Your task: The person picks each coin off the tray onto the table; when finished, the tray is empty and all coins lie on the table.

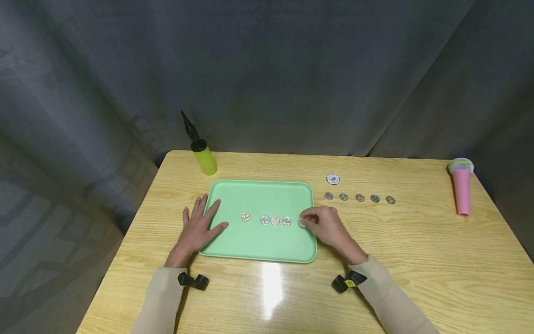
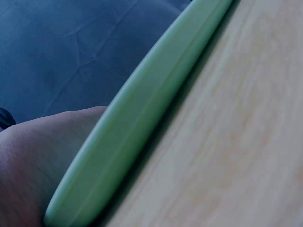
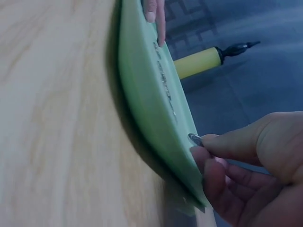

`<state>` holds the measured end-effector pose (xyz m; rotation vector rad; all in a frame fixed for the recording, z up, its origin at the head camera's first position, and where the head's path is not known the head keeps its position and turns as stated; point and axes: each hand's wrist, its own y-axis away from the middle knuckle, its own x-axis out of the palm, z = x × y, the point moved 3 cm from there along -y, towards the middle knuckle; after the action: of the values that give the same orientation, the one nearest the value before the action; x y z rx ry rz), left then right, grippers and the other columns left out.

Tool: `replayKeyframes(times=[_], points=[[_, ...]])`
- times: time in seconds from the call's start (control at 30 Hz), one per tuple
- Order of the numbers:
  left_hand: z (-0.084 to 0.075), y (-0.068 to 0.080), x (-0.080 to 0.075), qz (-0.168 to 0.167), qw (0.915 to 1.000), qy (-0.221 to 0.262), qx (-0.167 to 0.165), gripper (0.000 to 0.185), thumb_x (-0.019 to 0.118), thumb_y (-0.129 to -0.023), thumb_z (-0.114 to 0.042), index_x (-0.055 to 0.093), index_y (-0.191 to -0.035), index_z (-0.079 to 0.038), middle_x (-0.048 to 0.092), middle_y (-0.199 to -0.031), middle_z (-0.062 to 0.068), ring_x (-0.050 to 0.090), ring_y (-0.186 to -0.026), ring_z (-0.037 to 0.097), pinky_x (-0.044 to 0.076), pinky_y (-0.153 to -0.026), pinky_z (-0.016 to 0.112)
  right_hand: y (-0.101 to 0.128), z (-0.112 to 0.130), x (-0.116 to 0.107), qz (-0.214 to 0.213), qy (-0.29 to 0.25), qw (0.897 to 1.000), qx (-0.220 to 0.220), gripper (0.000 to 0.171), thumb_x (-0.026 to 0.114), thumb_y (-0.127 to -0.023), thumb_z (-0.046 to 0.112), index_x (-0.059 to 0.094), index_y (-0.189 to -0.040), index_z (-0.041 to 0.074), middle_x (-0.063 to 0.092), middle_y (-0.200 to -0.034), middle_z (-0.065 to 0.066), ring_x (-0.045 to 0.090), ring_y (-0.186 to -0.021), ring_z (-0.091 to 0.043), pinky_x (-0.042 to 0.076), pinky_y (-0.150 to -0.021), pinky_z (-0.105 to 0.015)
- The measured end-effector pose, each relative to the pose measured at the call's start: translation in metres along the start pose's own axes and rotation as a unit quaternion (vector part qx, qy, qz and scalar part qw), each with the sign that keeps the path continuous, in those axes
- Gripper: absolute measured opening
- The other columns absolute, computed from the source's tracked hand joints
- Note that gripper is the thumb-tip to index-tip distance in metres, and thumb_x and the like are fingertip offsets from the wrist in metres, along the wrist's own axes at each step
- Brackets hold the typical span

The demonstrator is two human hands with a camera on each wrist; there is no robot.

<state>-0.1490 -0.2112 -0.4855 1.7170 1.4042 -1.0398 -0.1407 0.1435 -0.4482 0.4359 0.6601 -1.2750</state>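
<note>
Right hand (image 1: 329, 227) pinches a coin (image 1: 302, 222) at the tray's (image 1: 258, 192) right edge, next to four coins (image 1: 275, 221) already lined up on the tray. Left hand (image 1: 199, 227) lies flat and open on the tray's left edge, holding nothing.

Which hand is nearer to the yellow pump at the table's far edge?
Left. The left hand rests on the tray's left rim, below the yellow pump; the right hand pinches a coin at the tray's right side, farther away.
</note>
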Motion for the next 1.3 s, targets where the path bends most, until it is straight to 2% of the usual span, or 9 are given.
replayKeyframes(times=[0.27,0.47,0.87,1.07,1.3], points=[[0.000,0.000,0.001,0.000,1.0000,-0.001,-0.003,0.077,0.063,-0.093,-0.046,0.035,-0.157,-0.014,0.012,-0.168,0.024,0.007,-0.155,0.048,0.000,-0.116,0.075,0.002,-0.011,-0.010,0.010,-0.084,0.996,0.034,0.015,0.072,-0.088,0.001,0.075,-0.103,-0.004,0.077,-0.085,-0.014,0.070,-0.068,-0.010,0.058,-0.061,-0.021],[0.000,0.000,0.001,0.000,1.0000,-0.004,-0.001,0.077,0.063,-0.093,-0.046,0.035,-0.157,-0.013,0.012,-0.168,0.024,0.008,-0.155,0.048,0.000,-0.116,0.075,0.006,-0.019,-0.020,0.000,-0.111,0.993,0.048,0.015,0.069,-0.090,-0.001,0.074,-0.104,-0.005,0.076,-0.088,-0.018,0.072,-0.071,-0.015,0.060,-0.063,-0.023],[0.000,0.000,0.000,0.004,1.0000,-0.002,-0.004,0.077,0.062,-0.093,-0.047,0.034,-0.157,-0.014,0.011,-0.168,0.024,0.006,-0.155,0.048,0.000,-0.116,0.075,0.012,-0.044,-0.040,-0.023,-0.093,0.993,0.066,0.016,0.066,-0.091,-0.004,0.072,-0.105,-0.008,0.074,-0.088,-0.021,0.071,-0.069,-0.009,0.060,-0.063,-0.022],[0.000,0.000,0.000,0.006,1.0000,-0.002,-0.005,0.077,0.062,-0.093,-0.047,0.034,-0.157,-0.014,0.011,-0.168,0.024,0.006,-0.155,0.048,-0.001,-0.116,0.075,0.013,-0.051,-0.042,-0.028,-0.074,0.994,0.076,0.016,0.067,-0.090,-0.005,0.072,-0.105,-0.009,0.074,-0.087,-0.021,0.069,-0.068,-0.006,0.059,-0.062,-0.020],[0.000,-0.001,0.000,0.008,1.0000,-0.001,-0.005,0.077,0.062,-0.094,-0.047,0.033,-0.157,-0.014,0.010,-0.168,0.024,0.006,-0.156,0.047,-0.001,-0.116,0.075,0.010,-0.060,-0.044,-0.034,-0.084,0.991,0.101,0.018,0.066,-0.089,-0.005,0.071,-0.106,-0.010,0.075,-0.086,-0.022,0.069,-0.066,-0.006,0.060,-0.062,-0.021]])
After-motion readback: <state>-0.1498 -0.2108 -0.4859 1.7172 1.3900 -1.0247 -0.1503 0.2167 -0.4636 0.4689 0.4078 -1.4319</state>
